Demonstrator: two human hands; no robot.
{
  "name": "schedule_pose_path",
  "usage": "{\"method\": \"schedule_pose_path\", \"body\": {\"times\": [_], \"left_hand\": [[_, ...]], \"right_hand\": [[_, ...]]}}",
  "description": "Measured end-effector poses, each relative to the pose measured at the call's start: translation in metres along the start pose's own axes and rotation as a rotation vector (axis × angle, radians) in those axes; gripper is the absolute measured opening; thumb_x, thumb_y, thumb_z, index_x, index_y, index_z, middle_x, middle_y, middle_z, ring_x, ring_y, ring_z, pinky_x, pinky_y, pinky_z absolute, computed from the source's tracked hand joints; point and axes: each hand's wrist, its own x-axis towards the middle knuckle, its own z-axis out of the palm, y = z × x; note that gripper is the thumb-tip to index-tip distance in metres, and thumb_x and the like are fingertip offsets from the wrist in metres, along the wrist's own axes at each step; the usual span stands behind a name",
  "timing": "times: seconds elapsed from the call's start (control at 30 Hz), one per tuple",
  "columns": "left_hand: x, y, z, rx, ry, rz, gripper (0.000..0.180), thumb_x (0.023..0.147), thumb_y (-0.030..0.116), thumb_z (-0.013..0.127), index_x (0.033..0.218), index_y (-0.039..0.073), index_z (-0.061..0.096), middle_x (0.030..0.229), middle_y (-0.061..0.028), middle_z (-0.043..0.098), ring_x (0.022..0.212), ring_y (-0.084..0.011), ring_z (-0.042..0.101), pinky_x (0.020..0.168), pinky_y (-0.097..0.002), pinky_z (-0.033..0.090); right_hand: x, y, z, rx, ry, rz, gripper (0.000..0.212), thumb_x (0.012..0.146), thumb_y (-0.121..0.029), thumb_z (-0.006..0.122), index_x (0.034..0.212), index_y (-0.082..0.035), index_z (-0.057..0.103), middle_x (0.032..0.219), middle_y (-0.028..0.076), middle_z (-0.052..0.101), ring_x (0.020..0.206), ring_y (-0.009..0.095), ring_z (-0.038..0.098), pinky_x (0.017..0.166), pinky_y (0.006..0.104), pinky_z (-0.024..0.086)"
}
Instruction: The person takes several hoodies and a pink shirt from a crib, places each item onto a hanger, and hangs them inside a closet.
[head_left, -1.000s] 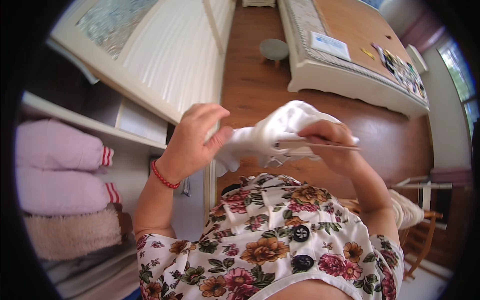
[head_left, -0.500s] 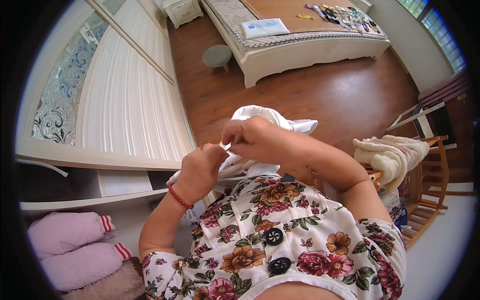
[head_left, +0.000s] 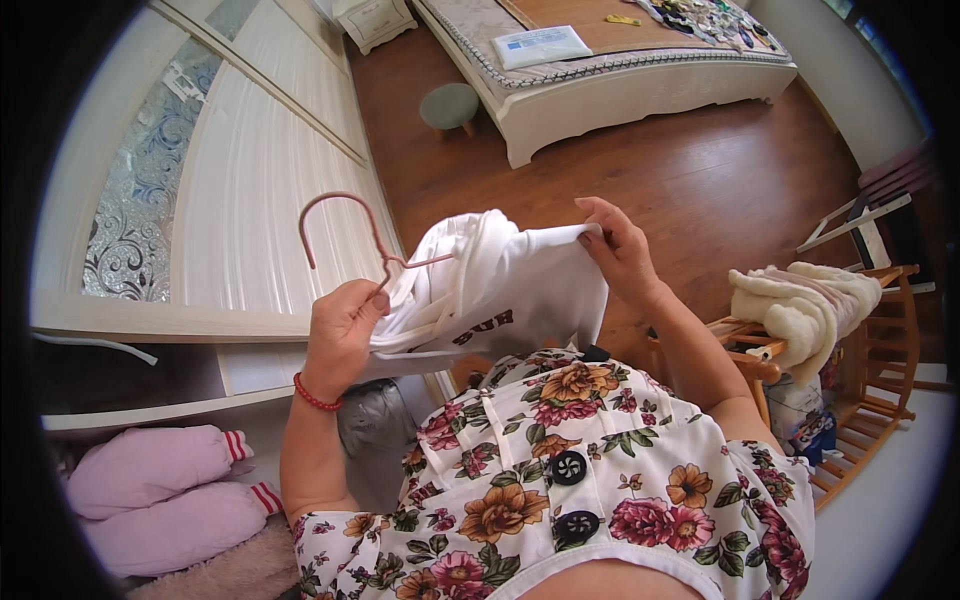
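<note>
In front of my chest hangs a white hooded top (head_left: 555,262) with dark lettering on its front. A pinkish-brown clothes hanger (head_left: 343,196) is partly inside it; the hook stands clear above the bunched hood, and one arm shows near the neck. My left hand (head_left: 345,325), with a red bead bracelet at the wrist, is closed round the hanger below its hook, against the top's neck. Out to the right, my right hand (head_left: 622,250) pinches the shoulder edge of the top between thumb and fingers, stretching the cloth sideways. The hanger's far end is hidden in the cloth.
A cream wardrobe (head_left: 270,200) with sliding doors stands at left; pink padded clothing (head_left: 150,470) lies on its lower shelf. At right, a wooden rack (head_left: 890,350) carries a fluffy cream cover (head_left: 800,310). A small round stool (head_left: 449,105) and a bed (head_left: 640,105) are ahead.
My hands have moved apart, the right one outward, and the top is now spread between them. The hanger's hook has come into view above my left hand.
</note>
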Motion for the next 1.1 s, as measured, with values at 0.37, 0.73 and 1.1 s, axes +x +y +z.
{"method": "schedule_pose_path", "body": {"times": [0.37,0.73,1.1], "left_hand": [[-0.024,-0.014,-0.013,-0.021,-0.022,-0.018,0.025,0.079,0.017,0.063,0.071,-0.004,0.052,0.066,-0.0037,0.047,0.059,-0.0095,0.040,0.052,-0.0226,0.033],[-0.024,0.000,0.005,-0.081,0.061,-0.039,0.047,0.091,0.036,0.040,0.068,-0.004,0.048,0.068,-0.0061,0.047,0.061,-0.0137,0.043,0.057,-0.0251,0.037],[-0.014,-0.004,0.014,-0.190,-0.094,-0.079,0.040,0.092,0.026,0.041,0.061,0.000,0.046,0.056,-0.0030,0.044,0.052,-0.0097,0.037,0.049,-0.0249,0.032]], "right_hand": [[0.018,-0.045,-0.004,0.351,-0.372,0.183,0.009,0.082,-0.008,0.052,0.088,-0.002,0.054,0.073,0.001,0.053,0.064,0.007,0.049,0.054,0.0231,0.040],[0.039,-0.086,-0.027,0.408,-0.986,0.647,0.021,0.080,-0.020,0.060,0.089,-0.002,0.057,0.081,-0.001,0.058,0.071,0.005,0.049,0.063,0.0190,0.040],[0.046,-0.082,-0.041,0.270,-0.695,0.587,0.009,0.074,-0.005,0.061,0.080,0.001,0.059,0.076,0.003,0.060,0.065,0.007,0.053,0.061,0.0205,0.044]]}}
